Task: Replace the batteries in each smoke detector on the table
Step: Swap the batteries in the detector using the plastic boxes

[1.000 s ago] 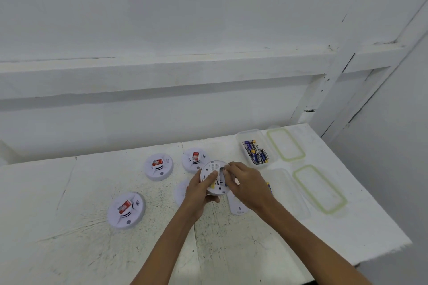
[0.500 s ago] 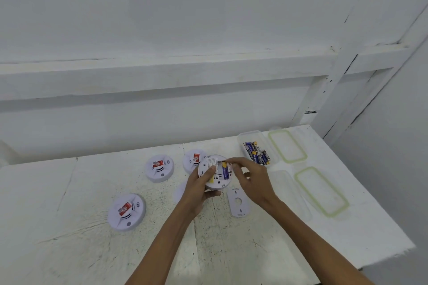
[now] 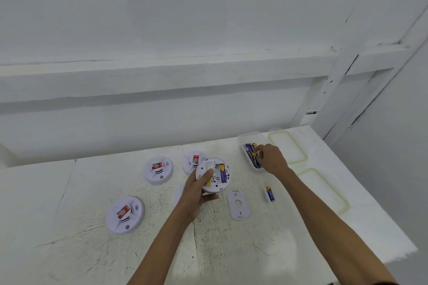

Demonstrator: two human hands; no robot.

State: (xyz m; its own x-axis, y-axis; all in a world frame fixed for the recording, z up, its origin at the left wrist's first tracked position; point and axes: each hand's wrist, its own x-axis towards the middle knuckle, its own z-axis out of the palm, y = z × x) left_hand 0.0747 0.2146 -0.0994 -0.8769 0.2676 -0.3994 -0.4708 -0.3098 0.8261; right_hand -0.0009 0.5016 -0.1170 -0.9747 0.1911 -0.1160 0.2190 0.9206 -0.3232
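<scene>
Flanking left hand: three detectors, loose battery, backplate.

Bare workroom: white-painted plank walls and scuffed white table

Head-worn view, down over table

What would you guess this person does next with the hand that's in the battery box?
Probably lift one battery out of the clear container with the right hand and bring it to the opened smoke detector held in the left hand, whose compartment seems to hold just one battery.
</scene>
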